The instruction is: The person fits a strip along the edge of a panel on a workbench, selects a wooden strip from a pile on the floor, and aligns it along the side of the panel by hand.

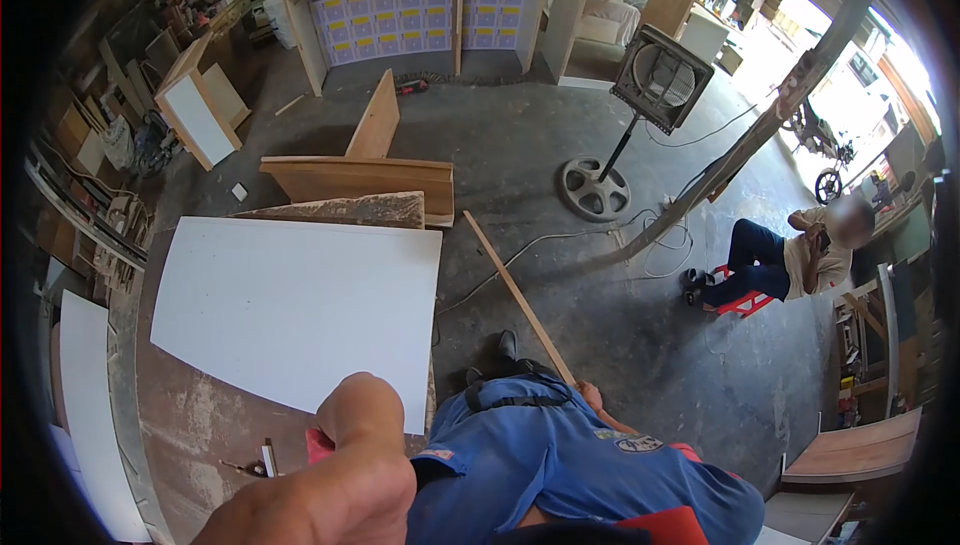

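My left hand (362,410) is bent over the near edge of a large white panel (300,305), and its rounded shape looks closed. Beside it shows a bit of a red object (318,444), mostly hidden behind the hand and arm. At my other side, my right hand (590,394) grips the near end of a long thin wooden strip (520,300), which slants away across the floor. The white panel lies flat on a worn brown workbench (190,395). Left of my forearm, a small tool with a white strip (268,458) rests on the bench.
Wooden boards (360,180) stand behind the bench. Beyond the strip are a square fan (660,75) on a round base and loose cables (665,245) on the floor. A person (800,255) sits on a red stool at right, near a slanting post (740,155).
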Action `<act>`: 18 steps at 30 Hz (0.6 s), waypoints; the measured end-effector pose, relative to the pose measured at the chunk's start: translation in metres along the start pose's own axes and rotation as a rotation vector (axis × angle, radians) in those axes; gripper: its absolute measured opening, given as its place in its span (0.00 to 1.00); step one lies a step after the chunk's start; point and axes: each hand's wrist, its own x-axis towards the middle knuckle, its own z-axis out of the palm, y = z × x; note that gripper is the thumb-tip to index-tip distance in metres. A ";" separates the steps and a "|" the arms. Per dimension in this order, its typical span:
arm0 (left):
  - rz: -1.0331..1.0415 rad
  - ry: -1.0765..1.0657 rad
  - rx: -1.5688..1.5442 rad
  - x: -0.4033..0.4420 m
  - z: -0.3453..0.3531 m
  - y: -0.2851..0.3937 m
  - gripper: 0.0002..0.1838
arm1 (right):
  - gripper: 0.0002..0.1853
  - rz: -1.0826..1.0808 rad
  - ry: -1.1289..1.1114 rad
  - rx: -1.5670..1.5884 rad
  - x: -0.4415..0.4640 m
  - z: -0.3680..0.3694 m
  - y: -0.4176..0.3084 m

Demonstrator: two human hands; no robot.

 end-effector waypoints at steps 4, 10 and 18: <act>-0.148 -0.124 -0.100 0.007 -0.012 0.005 0.15 | 0.22 0.007 0.003 0.001 -0.001 0.001 0.000; -0.321 -0.082 -0.123 0.009 -0.012 0.017 0.13 | 0.20 -0.022 -0.004 -0.036 0.005 0.006 0.007; 0.061 -0.057 -0.052 0.003 0.000 -0.031 0.09 | 0.20 0.029 -0.003 0.009 -0.004 -0.002 -0.009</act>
